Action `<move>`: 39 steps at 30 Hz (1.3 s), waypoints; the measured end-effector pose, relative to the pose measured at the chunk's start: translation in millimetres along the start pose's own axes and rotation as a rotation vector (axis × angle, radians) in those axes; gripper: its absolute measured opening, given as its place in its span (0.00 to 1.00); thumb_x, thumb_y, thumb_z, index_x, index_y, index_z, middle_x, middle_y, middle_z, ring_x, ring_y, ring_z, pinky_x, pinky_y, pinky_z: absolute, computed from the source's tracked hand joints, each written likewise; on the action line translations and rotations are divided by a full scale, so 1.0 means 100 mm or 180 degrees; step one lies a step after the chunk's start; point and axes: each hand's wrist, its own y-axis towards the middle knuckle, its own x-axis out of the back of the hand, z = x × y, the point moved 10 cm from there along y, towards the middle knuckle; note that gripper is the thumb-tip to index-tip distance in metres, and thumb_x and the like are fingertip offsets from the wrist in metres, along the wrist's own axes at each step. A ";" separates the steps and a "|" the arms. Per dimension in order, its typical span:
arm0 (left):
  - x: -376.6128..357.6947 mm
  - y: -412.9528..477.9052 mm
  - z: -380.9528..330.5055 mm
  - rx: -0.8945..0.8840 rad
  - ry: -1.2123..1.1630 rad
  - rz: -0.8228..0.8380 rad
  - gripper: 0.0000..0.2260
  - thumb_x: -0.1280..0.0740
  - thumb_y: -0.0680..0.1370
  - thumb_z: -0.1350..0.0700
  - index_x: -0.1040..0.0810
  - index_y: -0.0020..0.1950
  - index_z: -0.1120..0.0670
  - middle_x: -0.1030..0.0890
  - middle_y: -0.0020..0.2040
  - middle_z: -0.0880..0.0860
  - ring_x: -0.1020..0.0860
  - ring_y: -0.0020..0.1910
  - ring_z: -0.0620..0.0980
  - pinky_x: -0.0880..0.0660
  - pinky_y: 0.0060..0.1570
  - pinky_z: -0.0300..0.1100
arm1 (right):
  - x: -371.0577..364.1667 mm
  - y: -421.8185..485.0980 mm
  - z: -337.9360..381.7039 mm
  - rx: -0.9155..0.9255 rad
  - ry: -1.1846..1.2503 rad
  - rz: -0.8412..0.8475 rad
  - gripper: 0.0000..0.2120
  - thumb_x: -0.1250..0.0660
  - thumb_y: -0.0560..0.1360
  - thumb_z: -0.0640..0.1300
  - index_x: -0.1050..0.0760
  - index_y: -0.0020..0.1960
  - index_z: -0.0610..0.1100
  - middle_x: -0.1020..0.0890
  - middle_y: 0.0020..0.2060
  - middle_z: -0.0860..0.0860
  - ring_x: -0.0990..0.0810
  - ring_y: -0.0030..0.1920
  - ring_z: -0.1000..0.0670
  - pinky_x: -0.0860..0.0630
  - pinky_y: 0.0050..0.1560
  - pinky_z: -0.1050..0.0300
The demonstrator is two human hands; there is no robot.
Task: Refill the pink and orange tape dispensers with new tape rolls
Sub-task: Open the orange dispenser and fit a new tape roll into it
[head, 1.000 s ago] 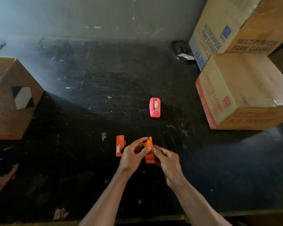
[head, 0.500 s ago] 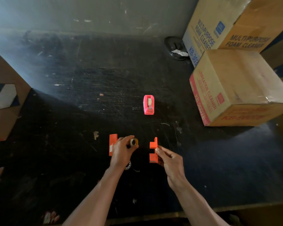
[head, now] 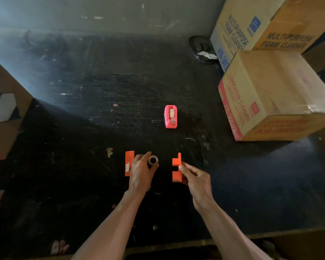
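Orange dispenser halves lay apart near the pink dispenser (head: 170, 116), my right hand (head: 194, 178) pinching the open body (head: 176, 167) upright so its cavity stayed clear, my left hand (head: 141, 172) gripping the tape roll (head: 153, 160) beside the removed cover (head: 129, 163).

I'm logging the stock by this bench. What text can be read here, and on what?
"MULTIPURPOSE FOAM CLEANER" and "KB-303": upper cardboard box, on two faces.
"LUBRICATION CLEANER": lower cardboard box, red print; its KB code is too blurred.
Sticker on the loose orange dispenser half: too small to read.
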 end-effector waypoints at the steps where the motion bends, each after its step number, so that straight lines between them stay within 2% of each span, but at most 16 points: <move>1: 0.04 -0.03 0.02 0.0030 -0.0067 -0.0066 0.26 0.26 0.78 0.54 0.27 0.75 0.55 0.23 0.69 0.56 0.24 0.68 0.53 0.26 0.68 0.47 | -0.01 -0.01 0.01 0.0020 -0.0017 0.0033 0.13 0.26 0.77 0.48 0.16 0.60 0.51 0.13 0.56 0.52 0.17 0.58 0.54 0.25 0.69 0.48; 4: 0.17 -0.17 0.08 0.0126 -0.0265 -0.0228 0.26 0.25 0.77 0.51 0.25 0.73 0.54 0.21 0.67 0.54 0.22 0.65 0.50 0.24 0.65 0.44 | -0.02 -0.03 -0.01 0.0053 -0.0006 0.0105 0.14 0.26 0.77 0.47 0.18 0.62 0.51 0.16 0.59 0.53 0.19 0.58 0.55 0.27 0.64 0.55; 7: 0.24 -0.35 0.19 0.0288 -0.0373 -0.0256 0.27 0.25 0.77 0.50 0.26 0.74 0.52 0.23 0.68 0.53 0.22 0.63 0.47 0.24 0.60 0.41 | 0.00 -0.08 -0.02 0.0090 -0.0019 0.0187 0.14 0.27 0.78 0.47 0.18 0.63 0.50 0.17 0.62 0.52 0.21 0.62 0.53 0.29 0.65 0.54; 9: 0.23 -0.49 0.28 0.0375 -0.0318 -0.0176 0.27 0.26 0.77 0.50 0.27 0.75 0.50 0.25 0.70 0.52 0.23 0.64 0.46 0.24 0.60 0.41 | 0.02 -0.12 -0.06 0.0102 0.0031 0.0231 0.14 0.27 0.78 0.46 0.18 0.63 0.49 0.17 0.56 0.55 0.21 0.56 0.57 0.29 0.64 0.55; 11: 0.17 -0.60 0.35 0.0379 -0.0138 0.0002 0.28 0.26 0.78 0.52 0.29 0.77 0.48 0.27 0.72 0.53 0.26 0.70 0.50 0.24 0.65 0.46 | 0.05 -0.17 -0.09 0.0124 0.0106 0.0255 0.15 0.27 0.78 0.45 0.18 0.64 0.46 0.21 0.48 0.61 0.22 0.49 0.61 0.30 0.64 0.57; 13: 0.06 -0.68 0.39 0.0272 0.0056 0.0229 0.29 0.26 0.77 0.55 0.31 0.78 0.48 0.28 0.73 0.54 0.28 0.73 0.54 0.25 0.69 0.49 | 0.07 -0.21 -0.16 0.0094 0.0082 0.0232 0.16 0.26 0.77 0.46 0.18 0.64 0.47 0.17 0.50 0.58 0.18 0.54 0.57 0.27 0.69 0.52; 15: -0.03 -0.76 0.38 0.0168 0.0307 0.0436 0.31 0.27 0.78 0.58 0.32 0.79 0.48 0.29 0.74 0.54 0.30 0.74 0.55 0.28 0.70 0.49 | 0.08 -0.26 -0.20 0.0073 0.0099 0.0234 0.15 0.25 0.76 0.48 0.17 0.63 0.49 0.14 0.54 0.53 0.16 0.58 0.53 0.25 0.71 0.46; 17: -0.06 -0.80 0.32 0.0010 0.0539 0.0460 0.30 0.28 0.78 0.59 0.32 0.79 0.48 0.28 0.72 0.54 0.29 0.73 0.54 0.27 0.68 0.47 | 0.10 -0.32 -0.22 0.0089 0.0071 0.0218 0.14 0.25 0.76 0.48 0.17 0.61 0.50 0.13 0.55 0.51 0.16 0.59 0.52 0.24 0.70 0.45; 20: -0.03 -0.82 0.27 -0.0064 0.0493 0.0330 0.27 0.28 0.79 0.59 0.29 0.77 0.50 0.26 0.69 0.54 0.26 0.70 0.55 0.25 0.66 0.48 | 0.12 -0.35 -0.23 0.0148 0.0063 0.0236 0.12 0.25 0.76 0.48 0.16 0.60 0.51 0.13 0.56 0.51 0.17 0.61 0.51 0.25 0.71 0.45; 23: 0.04 -0.81 0.28 0.0140 -0.0011 0.0196 0.24 0.26 0.78 0.56 0.25 0.73 0.50 0.23 0.67 0.52 0.21 0.64 0.51 0.22 0.65 0.49 | 0.14 -0.39 -0.20 0.0172 0.0081 0.0250 0.14 0.26 0.77 0.46 0.17 0.62 0.48 0.13 0.53 0.52 0.16 0.57 0.54 0.23 0.69 0.49; 26: 0.06 -0.84 0.23 0.0311 -0.0755 0.0266 0.22 0.25 0.77 0.54 0.23 0.71 0.48 0.19 0.63 0.48 0.20 0.60 0.46 0.22 0.62 0.45 | 0.13 -0.42 -0.14 0.0219 0.0111 0.0273 0.13 0.27 0.78 0.45 0.17 0.62 0.48 0.13 0.51 0.53 0.16 0.55 0.55 0.23 0.66 0.52; 29: 0.06 -0.88 0.18 0.0594 -0.1598 0.0352 0.21 0.25 0.77 0.54 0.22 0.69 0.46 0.18 0.59 0.45 0.20 0.59 0.45 0.23 0.64 0.48 | 0.09 -0.42 -0.13 0.0263 0.0054 0.0300 0.12 0.28 0.79 0.45 0.16 0.62 0.48 0.11 0.46 0.52 0.13 0.49 0.55 0.20 0.57 0.58; 33: 0.06 -0.89 0.04 0.0602 -0.2230 0.0423 0.20 0.24 0.76 0.55 0.20 0.68 0.46 0.15 0.58 0.47 0.17 0.58 0.45 0.21 0.65 0.50 | 0.04 -0.44 -0.09 0.0306 0.0097 0.0300 0.08 0.29 0.80 0.44 0.15 0.57 0.50 0.10 0.43 0.52 0.11 0.43 0.56 0.19 0.39 0.67; 34: 0.06 -0.90 0.01 0.0575 -0.2287 0.0450 0.20 0.24 0.76 0.55 0.20 0.68 0.46 0.15 0.58 0.47 0.17 0.58 0.45 0.21 0.64 0.50 | 0.02 -0.45 -0.08 0.0311 0.0106 0.0320 0.08 0.29 0.80 0.43 0.15 0.57 0.51 0.10 0.43 0.52 0.11 0.43 0.56 0.20 0.38 0.67; 39: 0.04 -0.88 -0.14 0.0460 -0.2463 0.0614 0.20 0.25 0.77 0.56 0.20 0.68 0.48 0.15 0.57 0.48 0.16 0.58 0.46 0.19 0.62 0.50 | -0.08 -0.51 -0.02 0.0316 0.0118 0.0443 0.07 0.29 0.80 0.44 0.14 0.56 0.49 0.10 0.47 0.51 0.11 0.47 0.54 0.17 0.48 0.59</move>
